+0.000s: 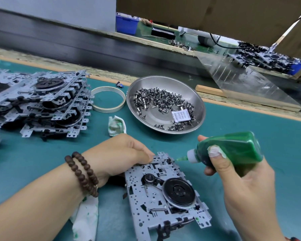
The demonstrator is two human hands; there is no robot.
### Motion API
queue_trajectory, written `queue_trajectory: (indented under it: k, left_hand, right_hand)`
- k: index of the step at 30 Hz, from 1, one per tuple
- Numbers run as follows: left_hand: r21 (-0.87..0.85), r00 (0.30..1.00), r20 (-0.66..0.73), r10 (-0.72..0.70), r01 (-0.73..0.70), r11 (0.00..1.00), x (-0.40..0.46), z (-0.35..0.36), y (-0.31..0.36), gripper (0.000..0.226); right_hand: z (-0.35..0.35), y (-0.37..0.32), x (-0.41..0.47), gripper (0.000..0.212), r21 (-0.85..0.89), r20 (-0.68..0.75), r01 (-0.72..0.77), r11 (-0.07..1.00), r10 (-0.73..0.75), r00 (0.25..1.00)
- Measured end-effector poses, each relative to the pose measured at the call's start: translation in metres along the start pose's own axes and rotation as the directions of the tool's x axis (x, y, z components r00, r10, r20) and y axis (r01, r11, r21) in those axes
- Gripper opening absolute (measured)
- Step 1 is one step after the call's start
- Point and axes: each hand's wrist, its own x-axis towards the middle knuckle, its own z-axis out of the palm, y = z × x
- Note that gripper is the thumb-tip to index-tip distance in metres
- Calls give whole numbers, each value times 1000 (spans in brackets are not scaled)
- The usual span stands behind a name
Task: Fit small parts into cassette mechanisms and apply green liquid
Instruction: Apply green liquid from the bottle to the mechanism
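A jumbled stack of metal cassette mechanisms (40, 101), perforated grey plates with black flywheels, sits at the far left of a teal work mat (276, 136). Just right of it lie a ring of cream tape (108, 99) and a crumpled, green-stained tissue (116, 126). The left hand (122, 153), its wrist wrapped in a double strand of brown wooden beads (83, 173), curls over the upper left corner of one cassette mechanism (165, 193) lying flat near the front edge, fingertips pinching at its top edge. Another green-spotted cloth (85, 220) lies under the forearm. Beyond the hands, a shallow round stainless steel bowl (196, 94) holds a scatter of tiny dark and silvery parts (162, 100) and a white desiccant sachet (181, 115). The right hand (241, 178) is wrapped around a soft plastic squeeze bottle (233, 148) full of green liquid, held on its side, its thin green nozzle (182, 159) pointing at the plate's upper right edge; whether it touches cannot be told. At far right a clear acrylic sheet (247, 82) leans over the mat's edge, with more mechanisms piled behind it
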Motion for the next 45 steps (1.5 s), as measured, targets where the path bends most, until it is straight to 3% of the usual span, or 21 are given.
queue_trajectory:
  k: [7, 13, 23, 29, 45]
  left_hand:
    - [4, 1000, -1, 13, -13, 1000, 0, 0, -1, 17]
    - [2, 1000, -1, 17, -17, 1000, 0, 1, -1, 17]
    - [-3, 1000, 2, 13, -13, 1000, 0, 1, -1, 17]
    - [-4, 1000, 5, 20, -20, 1000, 0, 0, -1, 16]
    - [10, 1000, -10, 27, -27, 1000, 1, 0, -1, 16]
  right_hand:
    - [1, -2, 0, 45, 3, -5, 8, 1000, -8, 1000]
    - [0, 0, 0, 29, 30, 0, 9, 1000, -9, 1000]
    - [2, -2, 0, 41, 33, -15, 3, 999, -2, 1000]
    - [1, -2, 0, 26, 34, 5, 8, 999, -8, 1000]
    - [4, -5, 0, 24, 34, 3, -27, 999, 27, 1000]
